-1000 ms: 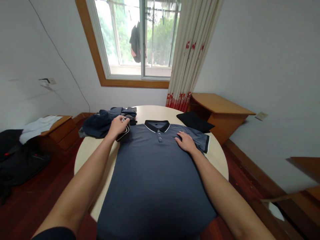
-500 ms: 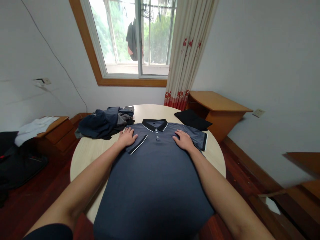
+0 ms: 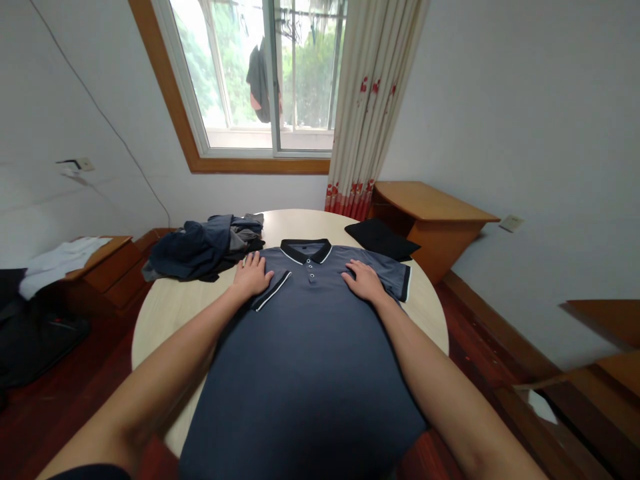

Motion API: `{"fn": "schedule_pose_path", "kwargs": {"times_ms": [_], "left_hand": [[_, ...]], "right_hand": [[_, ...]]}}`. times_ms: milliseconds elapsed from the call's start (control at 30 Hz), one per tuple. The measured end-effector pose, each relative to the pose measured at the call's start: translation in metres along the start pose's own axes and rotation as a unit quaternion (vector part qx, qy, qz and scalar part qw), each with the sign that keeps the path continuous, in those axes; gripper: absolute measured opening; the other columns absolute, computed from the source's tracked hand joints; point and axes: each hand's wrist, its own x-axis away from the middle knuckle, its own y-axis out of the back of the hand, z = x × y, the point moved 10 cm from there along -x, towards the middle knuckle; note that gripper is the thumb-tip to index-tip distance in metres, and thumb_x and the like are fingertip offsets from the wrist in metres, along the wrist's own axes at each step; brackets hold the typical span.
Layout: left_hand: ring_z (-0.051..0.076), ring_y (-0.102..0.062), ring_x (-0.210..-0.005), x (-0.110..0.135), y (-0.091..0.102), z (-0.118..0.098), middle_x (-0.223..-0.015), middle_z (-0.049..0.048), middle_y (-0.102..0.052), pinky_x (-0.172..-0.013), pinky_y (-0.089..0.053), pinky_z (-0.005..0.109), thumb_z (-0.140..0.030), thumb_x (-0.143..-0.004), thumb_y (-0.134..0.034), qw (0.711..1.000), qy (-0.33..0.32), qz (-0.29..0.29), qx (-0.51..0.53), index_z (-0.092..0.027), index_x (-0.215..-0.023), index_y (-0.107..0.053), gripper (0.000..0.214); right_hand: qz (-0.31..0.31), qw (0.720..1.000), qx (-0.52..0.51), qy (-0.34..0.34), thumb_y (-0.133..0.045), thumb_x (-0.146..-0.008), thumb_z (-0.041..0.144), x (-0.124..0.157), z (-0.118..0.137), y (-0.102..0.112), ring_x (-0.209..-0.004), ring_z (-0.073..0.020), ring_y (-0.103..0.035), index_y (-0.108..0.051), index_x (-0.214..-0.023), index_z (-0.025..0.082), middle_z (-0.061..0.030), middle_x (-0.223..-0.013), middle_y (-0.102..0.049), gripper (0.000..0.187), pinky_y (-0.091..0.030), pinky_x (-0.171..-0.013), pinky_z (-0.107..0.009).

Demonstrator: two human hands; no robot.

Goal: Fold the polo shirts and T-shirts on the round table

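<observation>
My left hand lies flat on the inward-turned sleeve, my right hand on the shirt, nearest the outspread sleeve; neither grasps. The shirt runs lengthwise, collar toward the table's far edge; its hem I can't make out.

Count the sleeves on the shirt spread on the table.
2: one sleeve folded inward, partly under the left hand; the other sleeve lying outward beside the right hand.
</observation>
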Motion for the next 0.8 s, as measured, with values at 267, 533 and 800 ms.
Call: {"fn": "schedule_pose_path", "kwargs": {"times_ms": [267, 533, 800], "left_hand": [[0.030, -0.014, -0.155, 0.023, -0.012, -0.016, -0.168, 0.0109, -0.015, -0.124, -0.016, 0.050, -0.057, -0.101, -0.021, 0.998, -0.025, 0.016, 0.060, -0.013, -0.159, -0.029, 0.073], [0.028, -0.009, -0.156, 0.023, -0.012, 0.006, -0.169, 0.0076, -0.011, -0.124, -0.014, 0.052, -0.059, -0.100, -0.020, 0.998, 0.011, 0.031, 0.054, -0.015, -0.161, -0.025, 0.075], [0.031, -0.005, -0.156, 0.022, -0.014, 0.007, -0.169, 0.0046, -0.007, -0.121, -0.013, 0.062, -0.055, -0.100, -0.006, 0.995, 0.032, 0.065, 0.063, -0.022, -0.162, -0.020, 0.072]], "right_hand": [[-0.019, 1.000, -0.010, 0.013, -0.050, -0.098, 0.043, 0.001, 0.006, 0.004, -0.142, -0.0257, -0.043, -0.061, -0.137, 0.015, -0.0121, -0.151, -0.051, 0.049, -0.027, -0.120, -0.041], [-0.167, 0.951, 0.021, -0.261, -0.048, -0.094, 0.032, 0.030, -0.084, 0.077, -0.121, -0.0345, -0.058, -0.067, -0.126, 0.016, -0.0170, -0.130, -0.064, 0.041, -0.046, -0.101, -0.048], [-0.086, 0.910, 0.059, -0.400, -0.065, -0.084, 0.053, 0.049, -0.133, 0.066, -0.131, -0.0435, -0.047, -0.062, -0.132, 0.008, -0.0285, -0.140, -0.051, 0.067, -0.041, -0.104, -0.058]]}}
